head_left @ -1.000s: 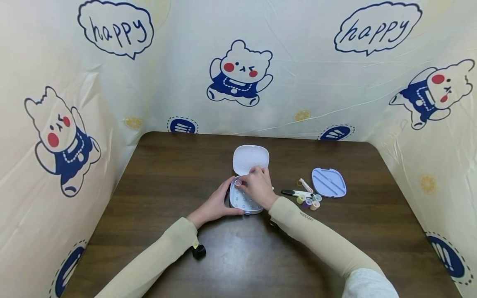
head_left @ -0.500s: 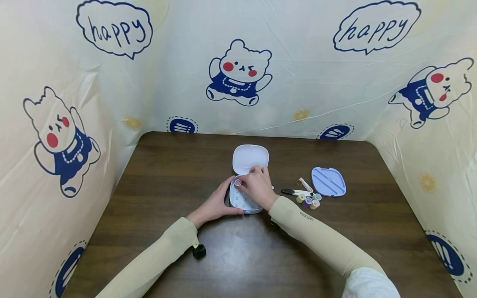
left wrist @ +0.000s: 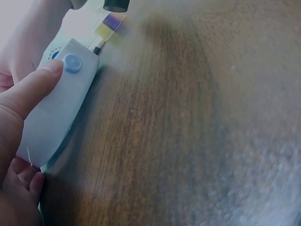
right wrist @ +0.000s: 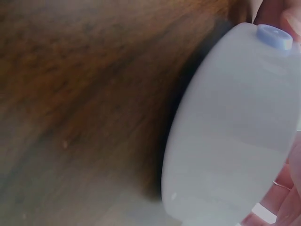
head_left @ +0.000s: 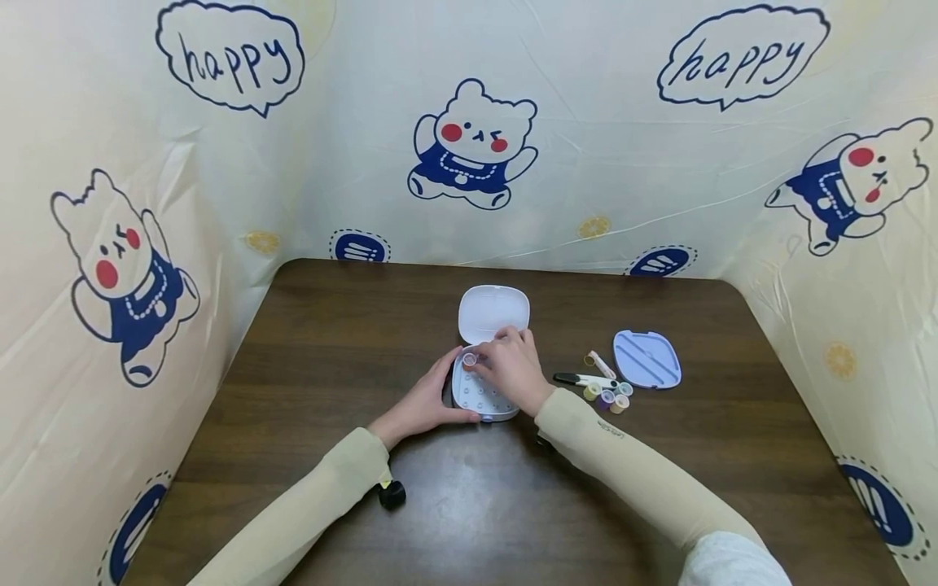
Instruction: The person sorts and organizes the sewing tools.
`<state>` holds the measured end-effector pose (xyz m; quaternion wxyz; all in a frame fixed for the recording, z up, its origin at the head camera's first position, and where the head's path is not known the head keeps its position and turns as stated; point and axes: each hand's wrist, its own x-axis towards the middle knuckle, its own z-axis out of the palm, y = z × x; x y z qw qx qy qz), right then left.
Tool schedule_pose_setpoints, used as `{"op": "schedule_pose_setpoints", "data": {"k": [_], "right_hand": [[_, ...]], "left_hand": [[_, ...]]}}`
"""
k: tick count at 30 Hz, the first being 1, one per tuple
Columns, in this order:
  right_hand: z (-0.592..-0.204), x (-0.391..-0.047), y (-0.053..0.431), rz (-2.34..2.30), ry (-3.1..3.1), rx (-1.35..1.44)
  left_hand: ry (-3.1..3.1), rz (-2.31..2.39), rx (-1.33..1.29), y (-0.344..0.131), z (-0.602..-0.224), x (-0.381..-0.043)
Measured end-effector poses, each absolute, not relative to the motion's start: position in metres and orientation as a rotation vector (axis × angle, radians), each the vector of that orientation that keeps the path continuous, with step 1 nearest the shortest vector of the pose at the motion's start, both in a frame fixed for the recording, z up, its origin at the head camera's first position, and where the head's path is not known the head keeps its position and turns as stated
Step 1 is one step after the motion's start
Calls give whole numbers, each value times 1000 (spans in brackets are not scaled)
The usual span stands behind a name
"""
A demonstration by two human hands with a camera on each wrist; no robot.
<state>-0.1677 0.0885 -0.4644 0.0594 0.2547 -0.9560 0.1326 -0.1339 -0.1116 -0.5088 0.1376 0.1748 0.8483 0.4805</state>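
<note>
A white sewing box [head_left: 479, 397] with small pegs on its floor lies in the middle of the table, its lid [head_left: 494, 314] swung back. My left hand [head_left: 421, 407] grips the box from the left, thumb on the near side and fingers round the far left. In the left wrist view that thumb lies beside the blue button [left wrist: 72, 63] on the box wall [left wrist: 61, 108]. My right hand [head_left: 513, 370] reaches over the box and pinches a small thread spool [head_left: 469, 360] at its upper left corner. The right wrist view mostly shows the box's outer wall [right wrist: 230, 127].
Right of the box lie several thread spools [head_left: 607, 398], a slim black-and-white tool [head_left: 584, 380] and a small pale tube-like piece [head_left: 602, 364]. A blue insert [head_left: 647, 360] with a diagonal bar rests farther right. Patterned cloth stands behind the table.
The right wrist and forearm have shifted slightly to the right, while the fingers stay at the spool in the same corner. The left hand and the box hold still.
</note>
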Motion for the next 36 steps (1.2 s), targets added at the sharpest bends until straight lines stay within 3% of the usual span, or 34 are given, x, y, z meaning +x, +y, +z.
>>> {"op": "schedule_pose_setpoints", "data": {"k": [36], "right_hand": [[-443,-137,160,752,-2712,673]], "left_hand": [[2456,1354,471,-113,-512,-136]]}}
